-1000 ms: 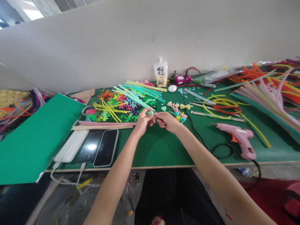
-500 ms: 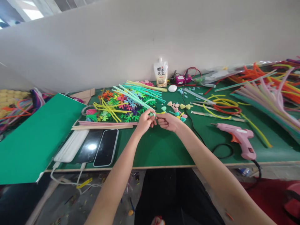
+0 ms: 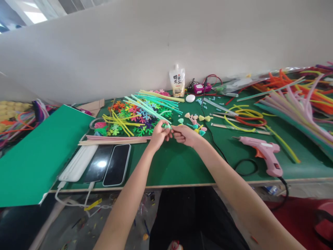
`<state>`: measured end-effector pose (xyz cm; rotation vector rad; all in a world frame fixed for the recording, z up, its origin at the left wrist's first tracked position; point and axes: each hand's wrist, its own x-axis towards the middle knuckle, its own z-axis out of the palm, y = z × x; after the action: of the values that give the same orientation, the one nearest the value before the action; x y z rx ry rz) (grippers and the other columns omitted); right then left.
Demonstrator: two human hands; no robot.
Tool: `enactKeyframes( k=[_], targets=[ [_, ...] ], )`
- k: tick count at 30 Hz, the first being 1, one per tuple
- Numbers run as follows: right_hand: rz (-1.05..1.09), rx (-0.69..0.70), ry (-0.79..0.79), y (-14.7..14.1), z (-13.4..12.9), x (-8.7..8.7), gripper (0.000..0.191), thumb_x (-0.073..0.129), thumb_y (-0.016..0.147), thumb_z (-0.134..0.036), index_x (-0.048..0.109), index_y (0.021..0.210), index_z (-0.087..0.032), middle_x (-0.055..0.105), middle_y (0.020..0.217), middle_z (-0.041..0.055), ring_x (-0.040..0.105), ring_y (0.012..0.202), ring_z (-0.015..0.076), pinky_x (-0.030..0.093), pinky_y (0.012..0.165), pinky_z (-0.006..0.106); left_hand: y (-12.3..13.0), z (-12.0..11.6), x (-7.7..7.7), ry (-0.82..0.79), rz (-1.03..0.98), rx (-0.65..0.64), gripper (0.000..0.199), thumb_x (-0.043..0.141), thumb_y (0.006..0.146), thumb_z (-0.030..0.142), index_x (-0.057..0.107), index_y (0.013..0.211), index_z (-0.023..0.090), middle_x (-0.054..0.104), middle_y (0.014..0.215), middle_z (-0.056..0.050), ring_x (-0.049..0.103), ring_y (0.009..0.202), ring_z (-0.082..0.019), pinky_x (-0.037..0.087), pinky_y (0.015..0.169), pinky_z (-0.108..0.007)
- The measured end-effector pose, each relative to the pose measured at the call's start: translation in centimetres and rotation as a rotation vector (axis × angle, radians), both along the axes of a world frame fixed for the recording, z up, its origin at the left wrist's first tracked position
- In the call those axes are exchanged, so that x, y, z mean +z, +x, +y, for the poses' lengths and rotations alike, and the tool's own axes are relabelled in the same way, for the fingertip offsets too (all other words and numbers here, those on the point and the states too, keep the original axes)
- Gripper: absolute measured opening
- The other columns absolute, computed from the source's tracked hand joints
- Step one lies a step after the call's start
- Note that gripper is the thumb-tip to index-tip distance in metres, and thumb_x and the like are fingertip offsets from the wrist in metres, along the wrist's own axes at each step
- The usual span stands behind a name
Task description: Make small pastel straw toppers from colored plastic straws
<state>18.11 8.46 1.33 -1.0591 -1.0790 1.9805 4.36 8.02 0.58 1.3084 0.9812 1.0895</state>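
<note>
Both hands meet above the green tabletop [image 3: 179, 166]. My left hand [image 3: 159, 134] pinches a small pale green fuzzy piece [image 3: 168, 127], probably bent pipe cleaner. My right hand [image 3: 186, 135] touches it from the other side with fingertips pressed together; whether it grips the same piece is hidden. Just behind the hands lie mint pipe cleaners [image 3: 148, 108] and a pile of colourful snowflake-like fuzzy shapes [image 3: 142, 119]. To the right of my right hand are small pastel fuzzy pieces [image 3: 199, 128] and a yellow bow [image 3: 205, 118].
A pink glue gun [image 3: 262, 149] lies at right, its black cord [image 3: 217, 146] crossing the table. Two phones, one a grey-edged phone [image 3: 117, 165], and a white power bank [image 3: 78, 163] sit left beside a green board [image 3: 44, 152]. Behind stand a drink pouch [image 3: 177, 82] and a white egg-shaped object [image 3: 190, 98].
The hands stay together in nearly the same place, with the fingers shifting slightly around the pale green piece. The whole view has moved a little.
</note>
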Motion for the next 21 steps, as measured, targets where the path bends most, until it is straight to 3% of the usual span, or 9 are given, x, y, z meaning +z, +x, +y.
enactKeyframes(
  k=[5, 14, 21],
  targets=[
    [0.078, 0.114, -0.120, 0.6, 0.5, -0.1, 0.031, 0.032, 0.093, -0.025, 0.037, 0.063, -0.018, 0.018, 0.040, -0.0121, 0.011, 0.030, 0.0027, 0.015, 0.027, 0.012, 0.1, -0.3, 0.3, 0.059, 0.097, -0.012, 0.022, 0.059, 0.075, 0.028, 0.040, 0.082, 0.020, 0.052, 0.052, 0.007, 0.043, 0.035, -0.006, 0.030, 0.037, -0.017],
    [0.062, 0.126, -0.090, 0.5, 0.9, -0.7, 0.028, 0.037, 0.092, -0.023, 0.034, 0.063, -0.019, 0.015, 0.042, -0.0125, 0.010, 0.030, 0.0026, 0.016, 0.025, 0.010, -0.4, -0.3, -0.8, 0.236, 0.341, 0.046, 0.009, 0.051, 0.077, 0.016, 0.046, 0.082, 0.021, 0.053, 0.052, 0.006, 0.042, 0.037, -0.007, 0.030, 0.043, -0.018],
    [-0.067, -0.010, 0.066, 0.1, 0.2, -0.3, 0.029, 0.045, 0.084, -0.018, 0.033, 0.058, -0.019, 0.021, 0.043, -0.0111, 0.015, 0.034, 0.0022, 0.015, 0.032, 0.015, -0.2, -0.2, -0.2, 0.086, 0.218, -0.007, 0.012, 0.050, 0.075, 0.016, 0.043, 0.084, 0.021, 0.051, 0.045, 0.007, 0.036, 0.032, -0.006, 0.024, 0.037, -0.016]
  ],
)
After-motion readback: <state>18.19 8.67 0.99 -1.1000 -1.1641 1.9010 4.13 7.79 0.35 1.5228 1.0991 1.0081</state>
